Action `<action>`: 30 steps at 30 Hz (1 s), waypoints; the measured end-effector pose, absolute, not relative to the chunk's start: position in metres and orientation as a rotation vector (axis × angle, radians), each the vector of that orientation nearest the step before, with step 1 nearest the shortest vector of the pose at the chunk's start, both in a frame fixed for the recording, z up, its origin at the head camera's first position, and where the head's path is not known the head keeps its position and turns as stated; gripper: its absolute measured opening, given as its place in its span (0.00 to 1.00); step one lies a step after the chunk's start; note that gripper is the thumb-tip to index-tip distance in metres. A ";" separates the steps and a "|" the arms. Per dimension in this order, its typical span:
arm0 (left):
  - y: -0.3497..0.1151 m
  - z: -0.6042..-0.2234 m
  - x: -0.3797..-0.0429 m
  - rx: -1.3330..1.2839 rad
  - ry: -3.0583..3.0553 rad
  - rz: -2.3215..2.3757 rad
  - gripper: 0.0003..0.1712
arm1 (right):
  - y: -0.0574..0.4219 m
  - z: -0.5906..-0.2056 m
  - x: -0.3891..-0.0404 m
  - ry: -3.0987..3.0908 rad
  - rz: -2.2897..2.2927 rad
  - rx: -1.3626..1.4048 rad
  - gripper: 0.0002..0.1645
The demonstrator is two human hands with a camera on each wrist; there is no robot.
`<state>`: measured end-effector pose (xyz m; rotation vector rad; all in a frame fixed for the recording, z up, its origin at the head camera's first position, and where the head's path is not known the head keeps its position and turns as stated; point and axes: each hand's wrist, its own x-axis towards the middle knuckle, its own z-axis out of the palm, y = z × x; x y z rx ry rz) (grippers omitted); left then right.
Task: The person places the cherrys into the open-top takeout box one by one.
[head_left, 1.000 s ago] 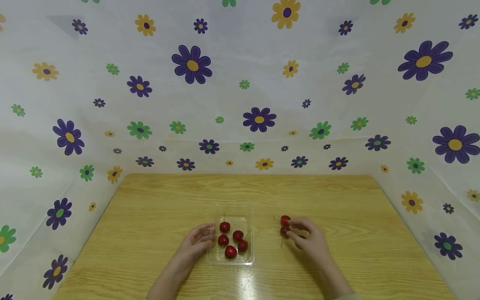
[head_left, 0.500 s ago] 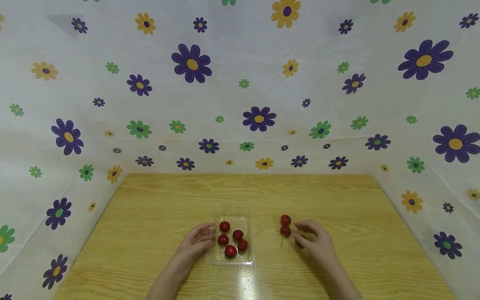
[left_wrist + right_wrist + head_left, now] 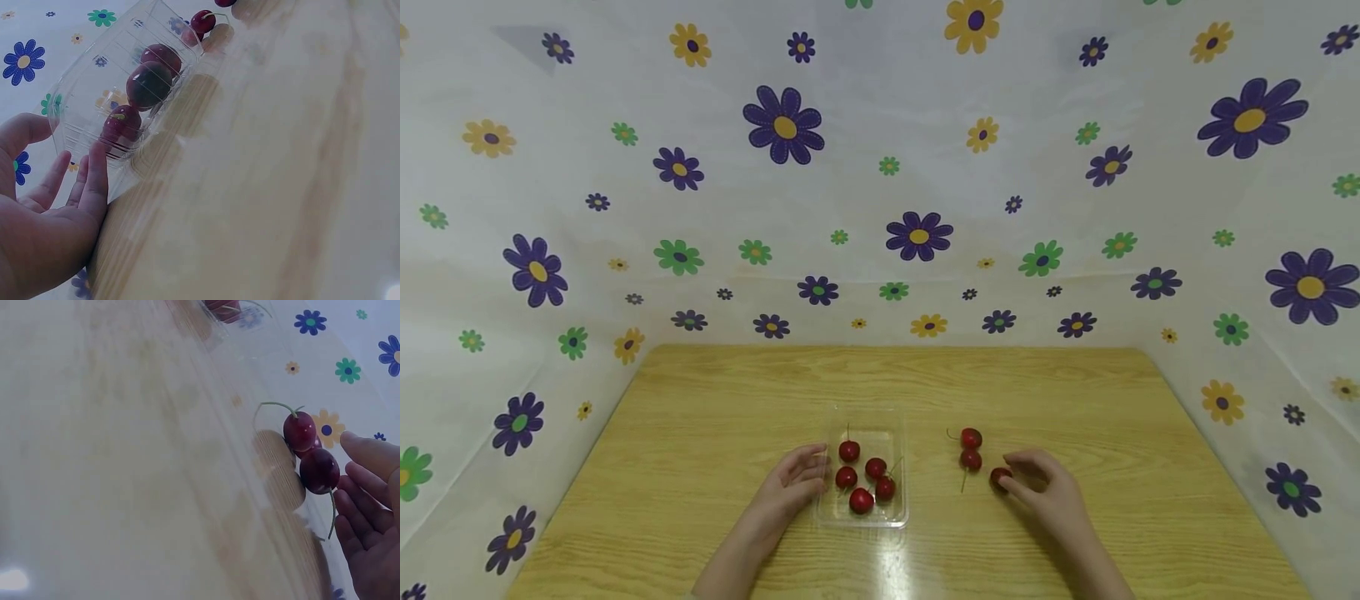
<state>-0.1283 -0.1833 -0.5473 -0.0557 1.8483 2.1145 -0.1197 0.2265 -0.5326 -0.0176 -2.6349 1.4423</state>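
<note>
A clear plastic box (image 3: 891,523) with several red cherries (image 3: 861,501) in it stands near the middle of the table. My left hand (image 3: 793,487) touches its left side, fingers extended; in the left wrist view, that hand (image 3: 56,212) has fingertips at the box's wall. To the right of the box, two stemmed cherries (image 3: 971,461) lie against each other. A third loose cherry (image 3: 1000,477) lies close to the fingertips of my right hand (image 3: 1048,492). The right wrist view shows that hand (image 3: 372,512) with thumb and fingers apart, beside the nearest cherry (image 3: 320,470).
The wood-grain table (image 3: 737,383) is bordered by a white sheet (image 3: 850,208) printed with flowers at the back and both sides. A bright light reflection lies on the table in front of the box.
My right hand has drawn back to the right from the two touching cherries, so the third cherry shows more fully. My left hand and the box stay in place.
</note>
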 end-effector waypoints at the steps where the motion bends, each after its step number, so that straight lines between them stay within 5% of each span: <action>1: -0.183 -0.547 -0.129 -0.059 1.847 2.116 0.39 | 0.228 -0.533 -0.119 -2.627 1.462 -0.015 0.19; 30: -0.184 -0.547 -0.130 -0.066 1.844 2.115 0.39 | 0.229 -0.535 -0.119 -2.747 1.398 0.054 0.24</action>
